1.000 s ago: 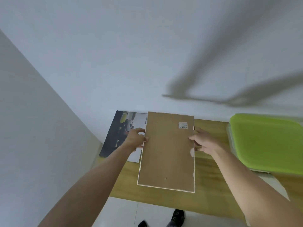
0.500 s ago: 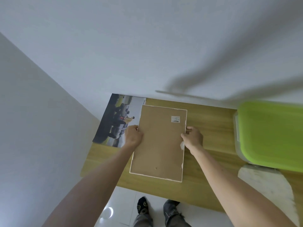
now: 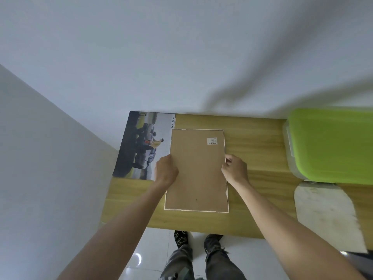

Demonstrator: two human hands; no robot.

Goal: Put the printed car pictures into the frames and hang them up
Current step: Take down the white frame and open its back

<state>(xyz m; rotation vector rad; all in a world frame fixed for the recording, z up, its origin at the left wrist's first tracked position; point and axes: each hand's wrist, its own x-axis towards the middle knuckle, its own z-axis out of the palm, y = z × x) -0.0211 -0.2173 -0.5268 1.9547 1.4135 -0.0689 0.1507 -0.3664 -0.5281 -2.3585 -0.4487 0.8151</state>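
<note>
A car picture (image 3: 142, 146) lies flat at the far left of the wooden worktop (image 3: 256, 142), its top edge against the white wall (image 3: 161, 57), showing dark and silver vehicles and a figure in yellow; its right edge is tucked under the frame. Just beside it the frame (image 3: 196, 172) lies face down on the worktop, brown backing board up, a thin white rim around it and a small barcode sticker (image 3: 212, 141) near its far right corner. The left hand (image 3: 166, 170) rests on the frame's left edge with its fingers curled down over that edge, gripping it. The right hand (image 3: 235, 168) is at the frame's right edge, its fingers bent and pinching at the rim there. Further right, well apart from the frame, a clear storage box with a lime green lid (image 3: 331, 144) stands on the worktop, and in front of it lies a white rounded board (image 3: 327, 215). Below the worktop's near edge, the person's legs and dark shoes (image 3: 180, 238) stand on a glossy white floor (image 3: 153, 253)
</note>
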